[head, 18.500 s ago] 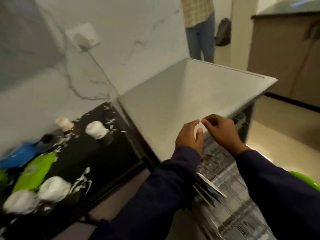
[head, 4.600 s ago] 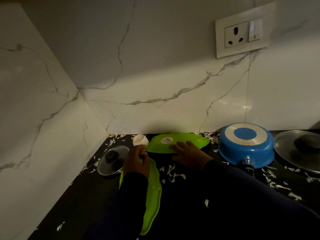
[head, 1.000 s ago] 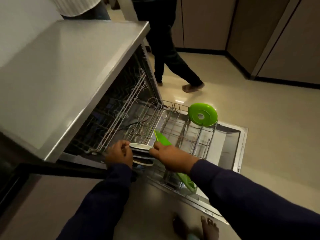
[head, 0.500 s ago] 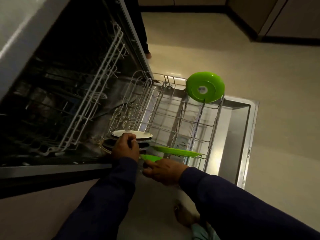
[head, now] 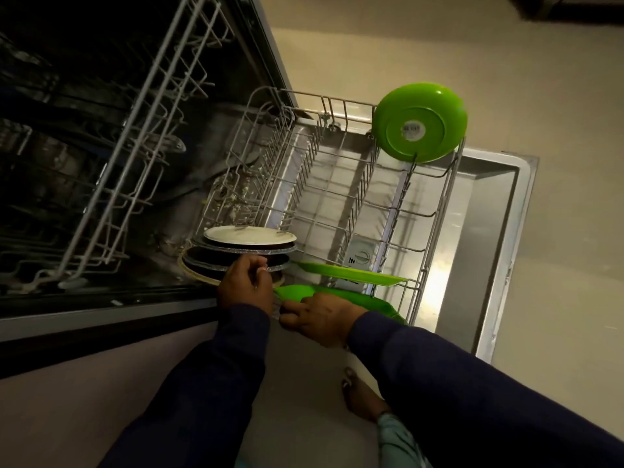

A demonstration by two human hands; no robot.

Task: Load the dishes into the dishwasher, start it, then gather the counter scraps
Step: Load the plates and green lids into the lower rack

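Left hand (head: pixel 244 288): fingers curled, at the near edge of the stacked plates (head: pixel 241 253); it appears to grip the rim of one of the lower plates, though the exact contact is dim. Dark sleeve.

Right hand (head: pixel 319 317): fingers curled over the near end of a green oblong dish (head: pixel 351 298), holding it at the near edge of the lower rack (head: pixel 337 184). Dark sleeve.

Stacked plates: several, standing on edge in the near left corner of the lower rack, the farthest one pale-faced, the ones behind it dark (count uncertain).

Second green oblong dish (head: pixel 351 274): just beyond the held one, standing in the rack near its right side.

Round green plate (head: pixel 420 125): upright at the far right corner of the lower rack, underside with a small label facing the camera.

Lower rack: grey wire, pulled out over the open dishwasher door (head: pixel 496 231); its middle rows hold nothing.

Upper rack (head: pixel 135 146): white wire, inside the dishwasher tub on the left.

Floor (head: pixel 557 96): pale, right and far. A bare foot (head: pixel 359 396) of the person shows near the bottom, beside the door.
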